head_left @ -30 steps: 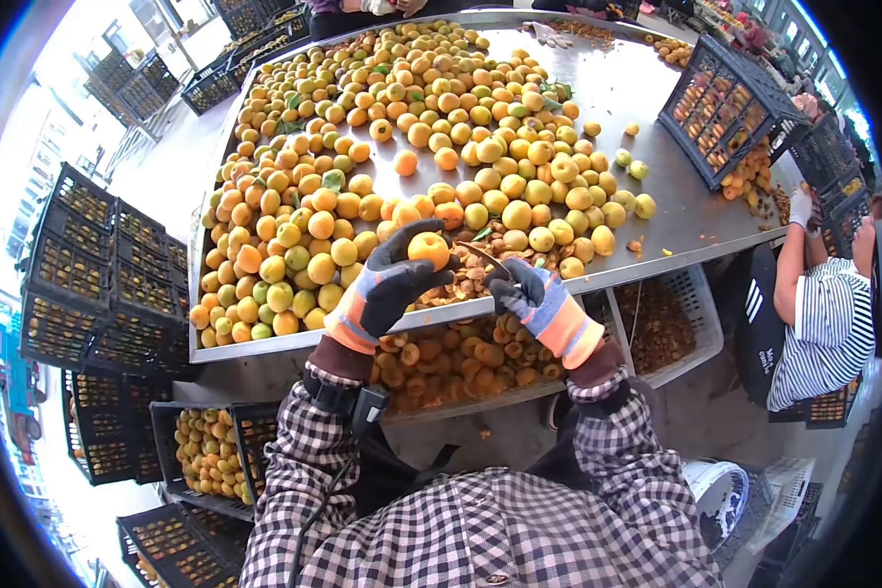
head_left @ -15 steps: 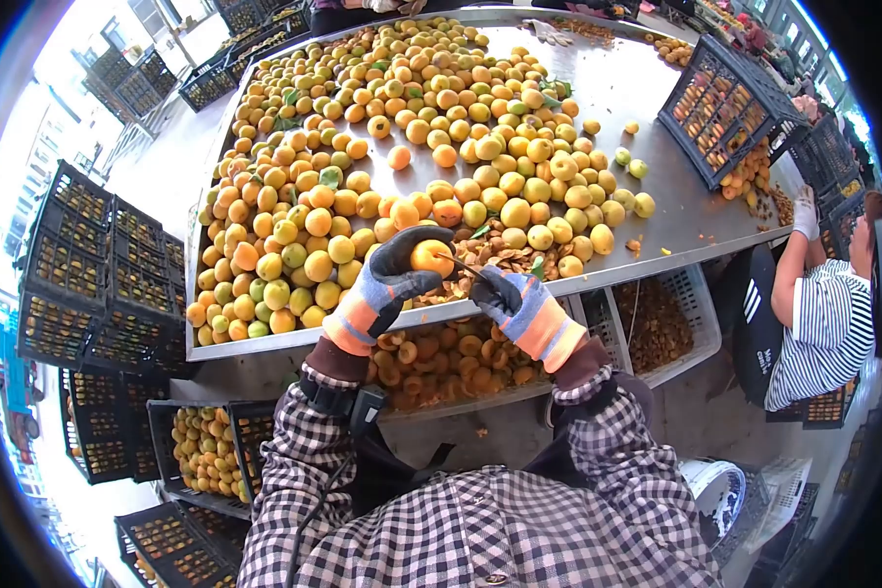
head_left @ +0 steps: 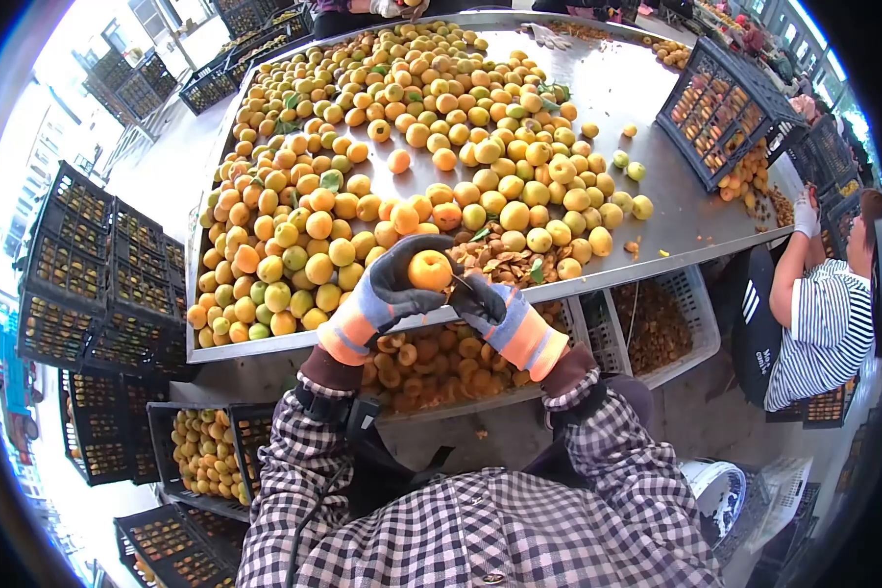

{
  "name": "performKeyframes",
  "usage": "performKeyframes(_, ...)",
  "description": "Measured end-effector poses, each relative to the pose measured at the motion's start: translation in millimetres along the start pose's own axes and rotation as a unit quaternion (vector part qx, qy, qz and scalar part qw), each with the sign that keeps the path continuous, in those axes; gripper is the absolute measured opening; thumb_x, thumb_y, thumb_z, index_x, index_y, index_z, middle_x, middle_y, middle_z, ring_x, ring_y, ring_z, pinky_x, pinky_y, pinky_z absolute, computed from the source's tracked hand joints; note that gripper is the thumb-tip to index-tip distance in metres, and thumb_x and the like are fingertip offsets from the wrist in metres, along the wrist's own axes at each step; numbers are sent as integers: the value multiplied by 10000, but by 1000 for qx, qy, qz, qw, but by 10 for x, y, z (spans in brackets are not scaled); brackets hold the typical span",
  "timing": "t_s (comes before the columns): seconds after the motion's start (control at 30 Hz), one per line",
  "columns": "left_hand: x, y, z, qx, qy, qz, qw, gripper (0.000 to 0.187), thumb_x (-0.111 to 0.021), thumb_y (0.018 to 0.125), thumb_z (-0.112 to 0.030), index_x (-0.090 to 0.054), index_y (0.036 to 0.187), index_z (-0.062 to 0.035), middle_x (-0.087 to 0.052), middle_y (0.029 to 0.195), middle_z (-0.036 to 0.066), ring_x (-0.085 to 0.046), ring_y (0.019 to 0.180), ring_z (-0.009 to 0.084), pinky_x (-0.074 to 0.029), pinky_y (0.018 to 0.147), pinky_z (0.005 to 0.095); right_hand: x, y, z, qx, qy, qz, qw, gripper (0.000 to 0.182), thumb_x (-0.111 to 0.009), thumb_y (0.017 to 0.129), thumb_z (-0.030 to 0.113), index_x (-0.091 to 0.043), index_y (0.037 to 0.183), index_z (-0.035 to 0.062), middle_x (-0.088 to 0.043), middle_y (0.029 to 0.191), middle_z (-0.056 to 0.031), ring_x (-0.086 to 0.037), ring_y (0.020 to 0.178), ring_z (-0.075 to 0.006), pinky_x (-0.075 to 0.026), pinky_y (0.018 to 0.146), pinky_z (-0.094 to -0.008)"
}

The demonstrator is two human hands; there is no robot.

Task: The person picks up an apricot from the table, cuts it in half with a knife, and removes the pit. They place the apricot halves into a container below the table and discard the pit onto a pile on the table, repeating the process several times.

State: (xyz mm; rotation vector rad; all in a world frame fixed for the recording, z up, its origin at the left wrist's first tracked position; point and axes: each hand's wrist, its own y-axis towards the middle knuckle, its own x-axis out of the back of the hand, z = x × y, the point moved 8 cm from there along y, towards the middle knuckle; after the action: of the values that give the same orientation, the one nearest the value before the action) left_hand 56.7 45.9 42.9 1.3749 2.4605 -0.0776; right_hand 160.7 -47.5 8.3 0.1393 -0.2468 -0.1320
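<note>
My left hand (head_left: 394, 284), in a grey, orange and black glove, is closed around a yellow-orange apricot (head_left: 429, 270) above the table's near edge. Just right of the fruit, my right hand (head_left: 495, 312) grips a thin, dark, knife-like tool (head_left: 456, 282), mostly hidden by the fingers. The tool's tip is close to the apricot; whether it touches cannot be made out. Beyond both hands, brown scraps (head_left: 500, 257) lie beside a large heap of whole apricots (head_left: 314, 211). Directly beneath the hands is a bin of opened apricots (head_left: 431, 367).
The metal table (head_left: 647, 220) has a raised rim. A tilted black crate (head_left: 720, 113) spills fruit at its right. Below sits a white crate of brown pieces (head_left: 661, 328). Stacked black crates (head_left: 98, 274) stand left. A person in a striped shirt (head_left: 828, 328) works at right.
The apricot has turned in my left hand and shifted slightly down. My right hand has moved a little down and left, with the tool now less exposed.
</note>
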Motion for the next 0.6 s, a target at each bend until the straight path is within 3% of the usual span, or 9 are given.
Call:
performKeyframes(0.07,110,21,82,1,141,3,990,592,-815,733,-73,-548,1258,-12,-630,1141,62,-597,1062,144,-496,918,294,94,-10,117,-15,-98,-35,995,208,-650,874,81,-600,1063,12,-684,935,-164,-675,872,-297,-520,723,-361)
performKeyframes(0.13,101,20,36,-27,171,-9,985,583,-821,721,-38,-559,1241,-15,-626,1150,43,-592,1045,126,-501,890,266,166,-41,218,81,-111,-95,986,177,-635,892,136,-557,1017,36,-662,852,-184,-642,817,-390,-514,671,-425)
performKeyframes(0.23,98,23,104,-21,91,-47,995,543,-787,738,8,-563,1231,-33,-610,1164,36,-577,1054,120,-489,923,270,58,-62,158,85,-118,-111,983,175,-630,884,94,-558,1027,24,-667,861,-179,-650,816,-380,-519,672,-404)
performKeyframes(0.3,31,11,230,-2,-17,-64,998,451,-731,836,-165,-561,1231,-28,-623,1165,77,-593,1055,153,-491,924,292,-41,-39,-27,38,-75,-117,990,257,-601,888,4,-578,1144,-11,-643,971,-167,-648,859,-290,-506,768,-347)
performKeyframes(0.37,-65,-46,361,3,-108,-97,989,441,-636,913,-319,-557,1232,-25,-640,1126,98,-600,1044,163,-487,920,305,-65,-38,-44,48,-110,-123,985,243,-590,897,9,-582,1139,-14,-648,969,-170,-649,865,-288,-504,772,-350)
performKeyframes(0.47,-117,-24,252,-1,-81,-69,994,453,-650,906,-313,-552,1243,-26,-647,1119,81,-598,1049,156,-477,934,306,-32,6,9,59,-123,-129,982,224,-580,908,20,-595,1129,-13,-662,965,-170,-656,877,-262,-501,771,-345)
performKeyframes(0.53,47,59,203,-4,41,-50,998,529,-787,802,-232,-574,1235,-16,-643,1133,44,-600,1031,123,-499,912,294,19,-20,89,9,-72,-111,991,241,-594,899,16,-590,1136,-23,-667,977,-164,-659,879,-239,-505,779,-328)
performKeyframes(0.57,74,71,170,-14,52,-44,998,534,-800,785,-199,-579,1234,-14,-641,1133,41,-600,1023,118,-504,899,288,35,-51,73,53,-86,-144,984,275,-653,867,85,-586,1117,-9,-666,895,-191,-664,839,-356,-537,693,-364)
performKeyframes(0.6,73,74,117,-25,65,-40,997,540,-812,768,-166,-584,1232,-12,-639,1132,39,-600,1014,112,-510,885,282,22,-58,42,51,-88,-145,984,275,-653,867,85,-586,1117,-9,-666,895,-191,-664,839,-356,-537,693,-364)
